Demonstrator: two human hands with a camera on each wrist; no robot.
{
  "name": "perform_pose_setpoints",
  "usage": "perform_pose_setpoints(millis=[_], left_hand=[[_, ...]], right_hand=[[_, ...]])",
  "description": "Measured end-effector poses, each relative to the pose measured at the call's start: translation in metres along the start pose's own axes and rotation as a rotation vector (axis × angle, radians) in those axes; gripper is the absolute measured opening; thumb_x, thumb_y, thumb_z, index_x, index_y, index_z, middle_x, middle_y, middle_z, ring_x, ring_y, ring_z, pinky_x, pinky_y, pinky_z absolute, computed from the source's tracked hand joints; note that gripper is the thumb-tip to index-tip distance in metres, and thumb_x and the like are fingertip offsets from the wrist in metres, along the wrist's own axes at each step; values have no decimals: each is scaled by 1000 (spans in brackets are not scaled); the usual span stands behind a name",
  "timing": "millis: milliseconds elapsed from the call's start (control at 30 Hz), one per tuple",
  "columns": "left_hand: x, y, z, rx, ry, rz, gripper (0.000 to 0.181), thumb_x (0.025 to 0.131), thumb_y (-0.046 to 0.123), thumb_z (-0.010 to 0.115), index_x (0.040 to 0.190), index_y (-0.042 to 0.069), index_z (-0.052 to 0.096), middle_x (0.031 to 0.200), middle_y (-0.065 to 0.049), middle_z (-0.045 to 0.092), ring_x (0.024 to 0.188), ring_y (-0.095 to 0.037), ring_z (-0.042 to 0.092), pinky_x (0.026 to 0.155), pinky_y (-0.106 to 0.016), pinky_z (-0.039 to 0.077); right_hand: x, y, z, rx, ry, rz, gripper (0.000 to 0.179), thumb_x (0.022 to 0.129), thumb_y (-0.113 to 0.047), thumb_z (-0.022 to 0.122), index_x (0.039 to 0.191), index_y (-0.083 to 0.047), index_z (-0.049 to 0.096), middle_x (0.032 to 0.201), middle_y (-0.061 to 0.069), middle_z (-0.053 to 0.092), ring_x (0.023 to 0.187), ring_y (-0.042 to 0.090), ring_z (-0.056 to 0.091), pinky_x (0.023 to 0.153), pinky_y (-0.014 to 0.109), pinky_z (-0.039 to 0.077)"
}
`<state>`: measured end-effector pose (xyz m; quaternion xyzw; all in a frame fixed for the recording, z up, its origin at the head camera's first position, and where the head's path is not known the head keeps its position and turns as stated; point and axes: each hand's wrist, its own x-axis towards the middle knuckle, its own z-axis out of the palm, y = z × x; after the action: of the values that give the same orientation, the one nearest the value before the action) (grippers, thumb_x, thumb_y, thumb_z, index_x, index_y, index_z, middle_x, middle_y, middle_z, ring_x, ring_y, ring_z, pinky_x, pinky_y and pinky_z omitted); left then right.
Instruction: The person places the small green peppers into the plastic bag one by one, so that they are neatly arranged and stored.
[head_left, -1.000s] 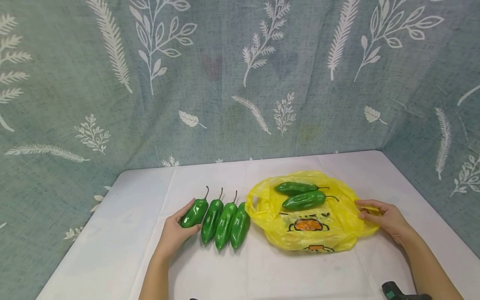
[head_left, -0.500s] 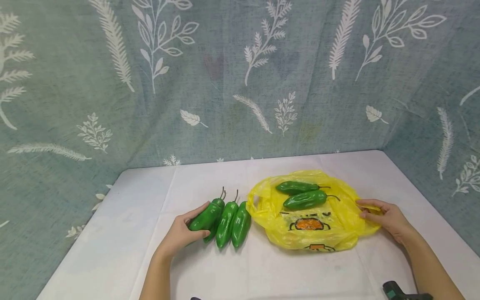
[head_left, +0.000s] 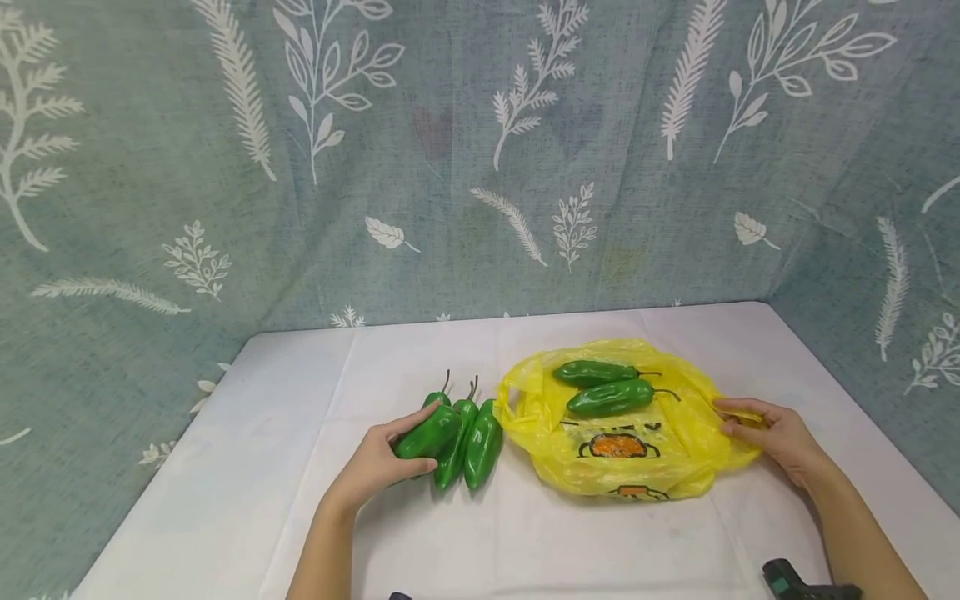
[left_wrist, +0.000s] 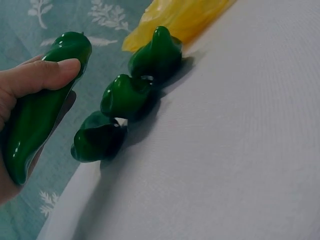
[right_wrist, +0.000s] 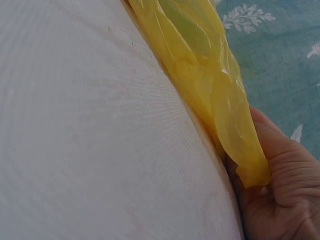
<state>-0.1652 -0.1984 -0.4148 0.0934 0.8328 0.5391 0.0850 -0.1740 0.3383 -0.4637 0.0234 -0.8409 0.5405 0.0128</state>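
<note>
My left hand (head_left: pixel 382 457) grips a glossy green pepper (head_left: pixel 429 433) between thumb and fingers. In the left wrist view this pepper (left_wrist: pixel 45 107) is raised off the table, away from three others. Those three peppers (head_left: pixel 483 446) lie side by side on the cloth, stems pointing to the back; the held one partly covers two of them in the head view. At the right, my right hand (head_left: pixel 780 442) pinches the edge of a yellow plastic bag (head_left: pixel 525 433). Two green peppers (head_left: pixel 611 398) lie on the bag with their stems to the right.
A white cloth covers the table (head_left: pixel 480 550). Behind it hangs a grey-green curtain (head_left: pixel 420 275) with white leaf prints. A dark object with a green band (head_left: pixel 783 577) sits at the front right, near the right forearm.
My left hand has lifted the leftmost pepper and carried it rightward, over the neighbouring peppers. The right hand stays at the bag's edge.
</note>
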Motion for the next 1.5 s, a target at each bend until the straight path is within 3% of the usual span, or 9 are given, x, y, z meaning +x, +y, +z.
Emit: perform_pose_setpoints(millis=[333, 600, 1000, 1267, 1500], left_hand=[[14, 5, 10, 68, -73, 11, 72, 70, 16, 82, 135, 29, 54, 135, -15, 52, 106, -24, 52, 82, -33, 46], [30, 21, 22, 127, -120, 69, 71, 71, 17, 81, 134, 36, 54, 133, -7, 56, 109, -24, 53, 88, -38, 48], [41, 40, 45, 134, -168, 134, 65, 74, 16, 80, 132, 31, 56, 133, -4, 57, 104, -22, 56, 83, -36, 49], [57, 58, 65, 137, -219, 223, 63, 74, 13, 79, 132, 23, 58, 130, -7, 59, 106, -20, 57, 83, -31, 49], [72, 70, 84, 161, -215, 268, 60, 75, 13, 79, 130, 23, 59, 130, -3, 59, 109, -18, 58, 86, -30, 50]], right_hand=[[7, -3, 2, 28, -2, -14, 47, 87, -22, 69, 124, 3, 58, 100, -38, 54, 97, -20, 42, 79, 0, 39], [6, 1, 2, 25, 8, -6, 48, 87, -21, 69, 124, 7, 56, 100, -38, 54, 97, -20, 42, 79, -1, 39], [3, 3, 1, 65, -9, -9, 40, 86, -19, 70, 121, -1, 62, 100, -37, 56, 97, -19, 44, 79, 1, 40], [2, 2, 2, 54, -1, -1, 45, 87, -19, 69, 122, 5, 58, 100, -37, 55, 97, -19, 44, 80, 0, 40], [2, 3, 0, 49, 4, 11, 46, 86, -21, 70, 123, 3, 59, 99, -36, 56, 96, -19, 45, 79, 1, 41]])
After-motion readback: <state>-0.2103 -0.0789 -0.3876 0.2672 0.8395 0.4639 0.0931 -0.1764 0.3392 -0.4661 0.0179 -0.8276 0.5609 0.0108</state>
